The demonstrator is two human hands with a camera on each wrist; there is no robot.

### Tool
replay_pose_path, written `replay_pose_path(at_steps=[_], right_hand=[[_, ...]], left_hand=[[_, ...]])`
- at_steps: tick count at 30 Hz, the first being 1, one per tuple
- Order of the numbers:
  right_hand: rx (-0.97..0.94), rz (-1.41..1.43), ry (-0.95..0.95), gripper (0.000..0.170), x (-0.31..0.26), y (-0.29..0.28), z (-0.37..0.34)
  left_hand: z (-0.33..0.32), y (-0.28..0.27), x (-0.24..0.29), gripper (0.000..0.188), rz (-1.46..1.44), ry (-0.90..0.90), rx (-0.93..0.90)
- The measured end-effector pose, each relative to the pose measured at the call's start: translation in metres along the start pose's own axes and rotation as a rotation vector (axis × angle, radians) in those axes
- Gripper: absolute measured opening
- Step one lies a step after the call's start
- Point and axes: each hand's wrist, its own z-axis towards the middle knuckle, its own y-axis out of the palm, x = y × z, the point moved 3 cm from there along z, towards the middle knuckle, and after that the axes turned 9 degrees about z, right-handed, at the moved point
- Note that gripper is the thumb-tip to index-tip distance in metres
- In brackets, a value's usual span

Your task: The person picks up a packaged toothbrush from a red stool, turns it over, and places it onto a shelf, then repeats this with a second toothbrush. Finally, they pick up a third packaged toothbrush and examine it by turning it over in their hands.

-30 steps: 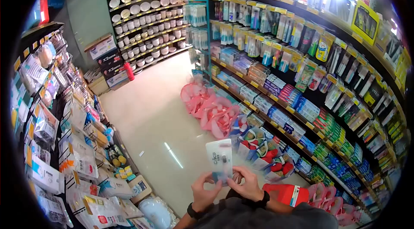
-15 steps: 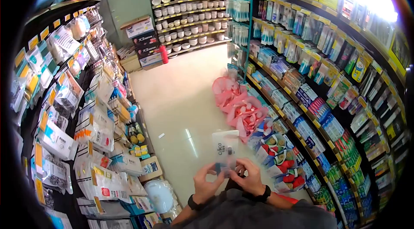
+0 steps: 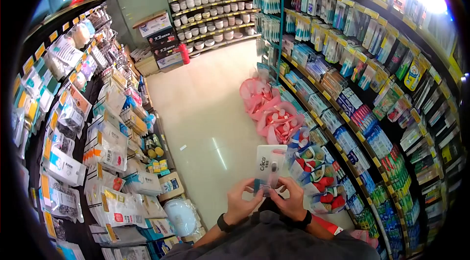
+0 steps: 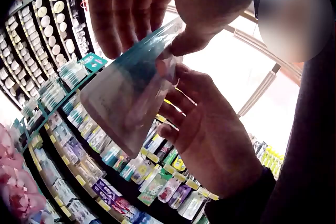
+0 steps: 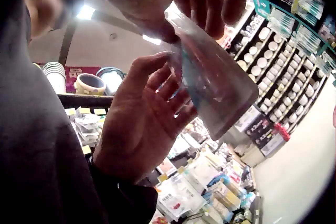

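A flat see-through retail package [image 3: 270, 162] with a white printed top and a teal lower part is held upright in front of the body in the head view. My left hand [image 3: 241, 201] pinches its lower left corner with thumb and fingers. At the lower right corner my right hand [image 3: 291, 198] pinches it too, the two thumbs close together. From the left wrist view, the package [image 4: 123, 100] shows its clear rounded end. The right wrist view has the left hand [image 5: 142, 116] beside the package [image 5: 223, 95], fingers spread behind the thumb. A small elongated item inside is blurred.
Shelves of toothbrushes and toothpaste [image 3: 377, 137] line the right side. Hanging bagged goods [image 3: 110, 147] fill the left rack. Pink bundles [image 3: 274, 113] and baskets of red items [image 3: 318, 177] stand on the floor [image 3: 196, 98]. Bowls [image 3: 215, 13] fill the far shelves.
The head view turned left, then slightly back, shifting the aisle across the picture. The package and both hands sit a little higher and farther right; both hands keep hold of its lower end.
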Motion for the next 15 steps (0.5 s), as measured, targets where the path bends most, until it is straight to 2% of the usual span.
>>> replay_pose_path(at_steps=[4, 7, 11, 15], right_hand=[[0.011, -0.019, 0.005, 0.04, 0.021, -0.022, 0.008], [0.028, -0.025, 0.043, 0.04, 0.032, -0.048, 0.012], [0.06, 0.016, 0.083, 0.042, 0.057, -0.086, 0.016], [0.015, 0.054, 0.171, 0.047, 0.105, -0.116, -0.002]], left_hand=[[0.013, 0.027, 0.002, 0.039, -0.004, -0.042, -0.025], [0.027, 0.055, 0.006, 0.04, 0.01, 0.018, -0.037], [0.04, 0.094, 0.019, 0.04, 0.033, 0.009, -0.111], [0.037, 0.132, 0.023, 0.04, 0.109, -0.012, -0.112]])
